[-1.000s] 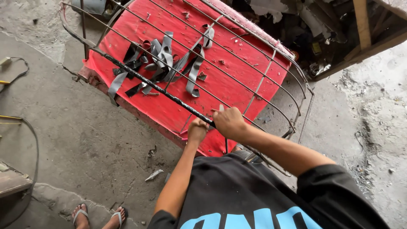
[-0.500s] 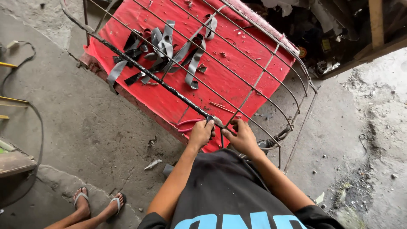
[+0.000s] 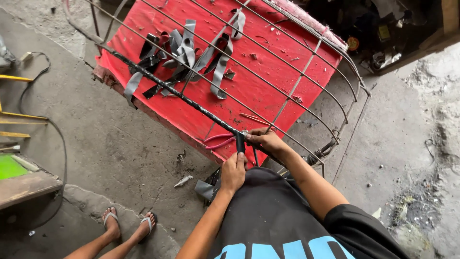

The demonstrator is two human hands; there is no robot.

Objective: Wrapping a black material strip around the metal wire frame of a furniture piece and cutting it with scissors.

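We find the long bar of the wire frame (image 3: 287, 62) wrapped in black strip (image 3: 182, 96) up to our hands. Right hand (image 3: 262, 140) pinches the wrap end at the bar; left hand (image 3: 233, 171) closed, apparently pulling the strip taut. The near corner remains bare; spare strips (image 3: 191, 57) lie on the red surface (image 3: 268, 91).

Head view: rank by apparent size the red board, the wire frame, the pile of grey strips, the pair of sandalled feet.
1. Wire frame and red board: similar spread, frame slightly wider; not firmly ranked.
2. Pile of grey strips.
3. Sandalled feet, nearer the camera, so unsure.
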